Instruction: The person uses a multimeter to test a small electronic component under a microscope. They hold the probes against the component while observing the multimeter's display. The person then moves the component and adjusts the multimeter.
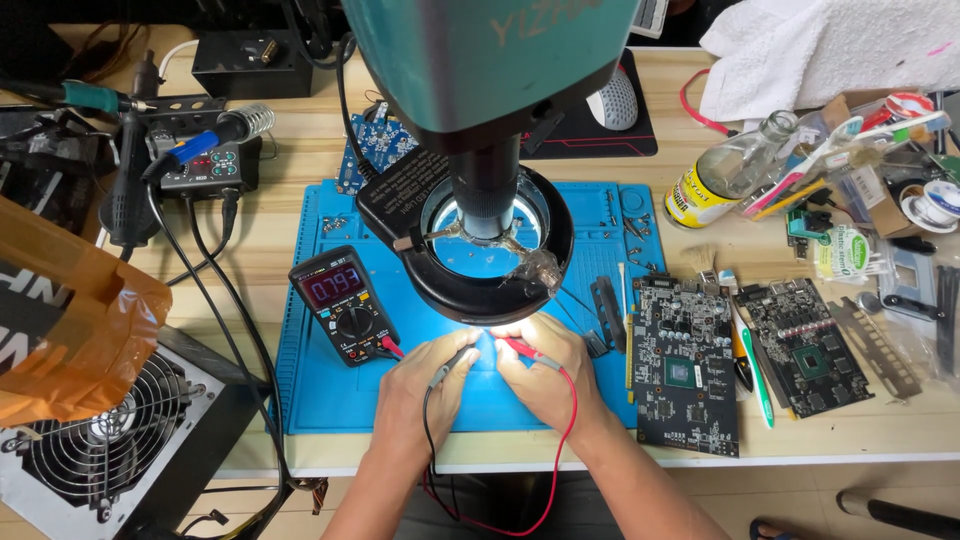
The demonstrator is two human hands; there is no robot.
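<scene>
Two hands probing under the microscope's ring light

The left hand (425,375) is pinching the black probe (447,366), the right hand (545,370) the red probe (530,352), fingers closed narrow on each; both are light, stiff, thin, best held pen-like mid-shaft, over the blue mat (310,400) beside the multimeter (343,304).

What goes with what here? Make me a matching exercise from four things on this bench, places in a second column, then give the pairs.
1. multimeter
2. black probe
3. red probe
4. green toothbrush

A. between the two circuit boards
B. in the left hand
C. on the blue mat, left of the hands
D. in the right hand

Pairs: 1-C, 2-B, 3-D, 4-A
</scene>
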